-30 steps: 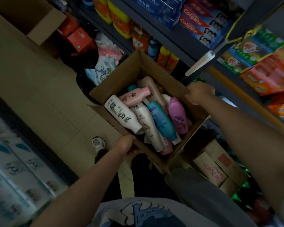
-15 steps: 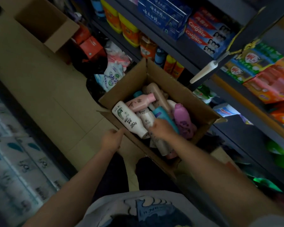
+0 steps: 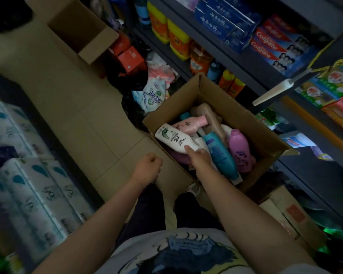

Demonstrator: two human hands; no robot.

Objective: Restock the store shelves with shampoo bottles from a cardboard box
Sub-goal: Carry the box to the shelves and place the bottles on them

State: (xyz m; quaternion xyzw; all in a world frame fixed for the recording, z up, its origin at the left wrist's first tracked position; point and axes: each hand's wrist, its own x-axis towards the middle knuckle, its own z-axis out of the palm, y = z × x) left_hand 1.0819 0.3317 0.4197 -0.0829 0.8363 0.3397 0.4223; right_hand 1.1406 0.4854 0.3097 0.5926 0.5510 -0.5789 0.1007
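Left hand (image 3: 147,168): curled into a loose fist with nothing in it, hovering just outside the near-left edge of the cardboard box, apart from its wall.
Right hand (image 3: 199,157): reaches into the box from the near side; its grip closes around the cap end of the white shampoo bottle, fingers curled over it.
White shampoo bottle (image 3: 175,139): lies tilted on top of the pile at the box's left side, green leaf mark and dark lettering facing up, its base pointing to the far left.
Cardboard box (image 3: 255,133): open, flaps up, sitting on the floor in front of the shelves, filled with bottles lying on their sides.
Teal bottle (image 3: 220,154): just beside the right hand, running lengthwise toward the near edge.
Purple bottle (image 3: 239,147): touching the teal one on its right.
Pink bottle (image 3: 190,124): behind the white one, lying crosswise.
Beige bottle (image 3: 209,113): at the far end of the pile.
Shelves (image 3: 246,62): dark metal, stocked with yellow detergent jugs (image 3: 178,39) and Colgate toothpaste cartons (image 3: 275,46).
Empty carton (image 3: 83,32): on the floor, far left, well apart from the bottles.
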